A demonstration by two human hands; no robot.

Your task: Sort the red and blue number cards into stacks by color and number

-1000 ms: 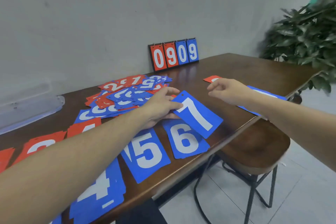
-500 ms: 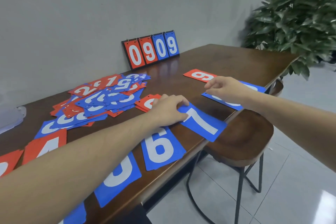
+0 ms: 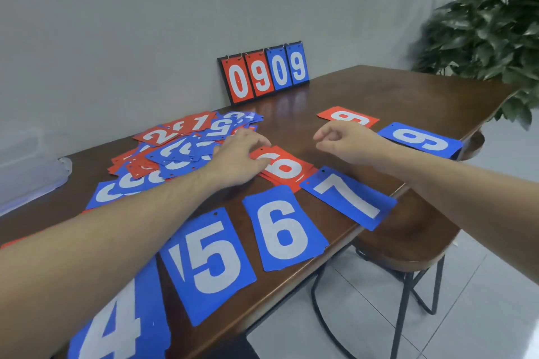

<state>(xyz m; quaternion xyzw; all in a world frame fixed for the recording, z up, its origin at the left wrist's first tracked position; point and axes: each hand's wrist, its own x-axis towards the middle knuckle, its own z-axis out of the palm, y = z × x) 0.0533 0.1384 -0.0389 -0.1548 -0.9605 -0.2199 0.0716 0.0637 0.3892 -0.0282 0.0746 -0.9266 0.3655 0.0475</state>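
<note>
The small red stack (image 3: 284, 167) with a white 6 or 9 on top is taken as the landmark; which numeral it is cannot be told, since the near corner is covered. It lies on the wooden table (image 3: 379, 90), its long axis running from the far left to the near right, roughly parallel to the blue 7 card (image 3: 347, 198) just beside it on the near right.

The left hand (image 3: 237, 159) is laid on the stack's left end, fingers bent down onto the top card; contact is seen, but whether the card is pinched or only pressed cannot be told. The right hand (image 3: 347, 144) is held above the table just right of the stack, apart from it, its fingers loosely curled and nothing held in them. The left hand is therefore judged the better placed for whatever is done with this stack.

Near of the stack, the blue 6 card (image 3: 284, 227), the blue 5 card (image 3: 210, 259) and the blue 4 card (image 3: 119, 326) are laid in a row along the table edge. Left of the stack lies the unsorted pile (image 3: 180, 148) of mixed red and blue cards. Beyond the stack to the right, a red card (image 3: 347, 116) and a blue 9 card (image 3: 420, 140) are set apart, and a scoreboard (image 3: 264, 73) reading 0909 stands at the wall.
</note>
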